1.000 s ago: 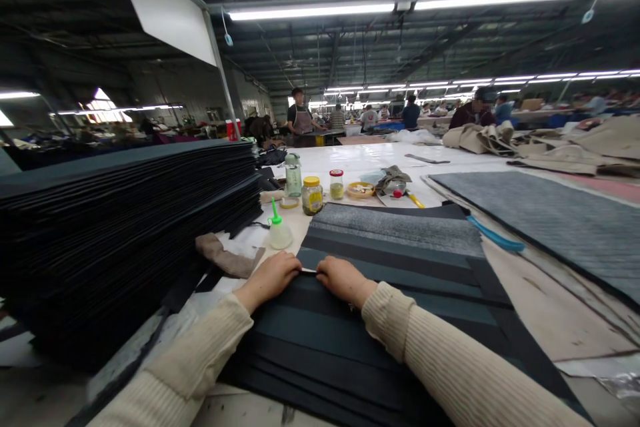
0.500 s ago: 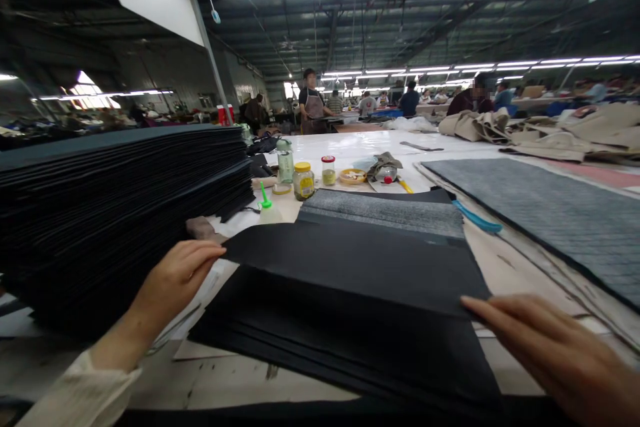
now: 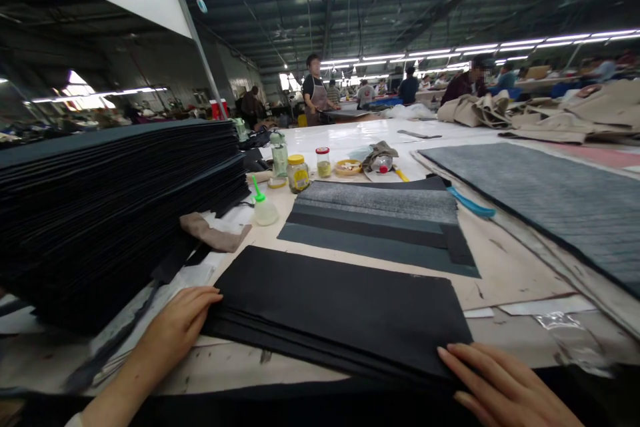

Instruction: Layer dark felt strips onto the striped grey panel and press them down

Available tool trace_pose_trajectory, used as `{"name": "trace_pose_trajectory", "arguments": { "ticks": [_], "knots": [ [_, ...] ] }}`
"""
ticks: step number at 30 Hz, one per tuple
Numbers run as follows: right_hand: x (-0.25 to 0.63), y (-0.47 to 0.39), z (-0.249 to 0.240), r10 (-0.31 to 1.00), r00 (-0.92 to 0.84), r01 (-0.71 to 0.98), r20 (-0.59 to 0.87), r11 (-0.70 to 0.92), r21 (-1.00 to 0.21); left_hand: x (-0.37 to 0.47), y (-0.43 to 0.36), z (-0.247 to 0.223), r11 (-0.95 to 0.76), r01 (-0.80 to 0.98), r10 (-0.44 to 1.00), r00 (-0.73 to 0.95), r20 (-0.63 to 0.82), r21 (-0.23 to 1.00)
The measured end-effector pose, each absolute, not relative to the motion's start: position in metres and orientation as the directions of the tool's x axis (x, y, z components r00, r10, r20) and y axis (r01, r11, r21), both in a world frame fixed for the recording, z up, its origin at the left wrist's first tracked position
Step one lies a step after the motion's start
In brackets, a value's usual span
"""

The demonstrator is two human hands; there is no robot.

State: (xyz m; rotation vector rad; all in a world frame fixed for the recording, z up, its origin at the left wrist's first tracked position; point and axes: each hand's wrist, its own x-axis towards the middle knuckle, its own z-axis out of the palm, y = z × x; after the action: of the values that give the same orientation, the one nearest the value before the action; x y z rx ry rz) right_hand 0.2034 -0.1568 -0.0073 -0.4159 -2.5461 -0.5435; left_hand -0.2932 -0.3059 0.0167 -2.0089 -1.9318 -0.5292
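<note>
A small stack of black sheets [image 3: 335, 307] lies near the table's front edge. My left hand [image 3: 177, 323] pinches the top sheet at its left corner, thumb and fingers together. At the right corner of the same stack, my right hand [image 3: 505, 377] rests its fingertips on the top sheet, with its fingers somewhat apart and its thumb hidden. Behind the stack lies a dark piece with a grey speckled band [image 3: 375, 203] and black strips across it.
A tall pile of dark sheets [image 3: 115, 213] stands at the left. Behind are a green-tipped bottle [image 3: 265, 210], a yellow-lidded jar [image 3: 299, 175], a red-lidded jar [image 3: 323, 163] and a blue curved tool [image 3: 471, 203]. Grey fabric [image 3: 540, 200] lies right. A person [image 3: 315, 90] stands across the table.
The raised black sheet has come down and toward me onto the stack, uncovering the dark piece behind. Both hands have lowered with it. The camera view has shifted slightly.
</note>
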Motion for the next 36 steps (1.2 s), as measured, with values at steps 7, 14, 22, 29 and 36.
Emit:
{"name": "trace_pose_trajectory", "arguments": {
  "ticks": [7,14,22,29,36],
  "knots": [
    [0.18,-0.176,0.004,0.304,-0.778,0.476,0.55,0.856,0.2,-0.145,-0.256,0.029,-0.377,0.921,0.862,0.312,0.399,0.095],
    [0.134,-0.187,0.002,0.381,-0.774,0.484,0.505,0.871,0.085,-0.057,-0.23,0.005,-0.488,0.853,0.802,0.353,0.482,0.188],
    [0.158,-0.174,0.004,0.445,-0.749,0.526,0.491,0.85,0.032,-0.062,-0.227,-0.003,-0.474,0.858,0.799,0.324,0.506,0.199],
    [0.168,-0.178,0.002,0.475,-0.717,0.581,0.51,0.812,0.06,-0.059,-0.226,-0.004,-0.471,0.85,0.795,0.293,0.531,0.236],
    [0.101,-0.188,-0.019,0.422,-0.673,0.515,0.607,0.857,-0.025,-0.063,-0.229,-0.013,-0.434,0.867,0.774,0.222,0.593,0.244]
  ]
}}
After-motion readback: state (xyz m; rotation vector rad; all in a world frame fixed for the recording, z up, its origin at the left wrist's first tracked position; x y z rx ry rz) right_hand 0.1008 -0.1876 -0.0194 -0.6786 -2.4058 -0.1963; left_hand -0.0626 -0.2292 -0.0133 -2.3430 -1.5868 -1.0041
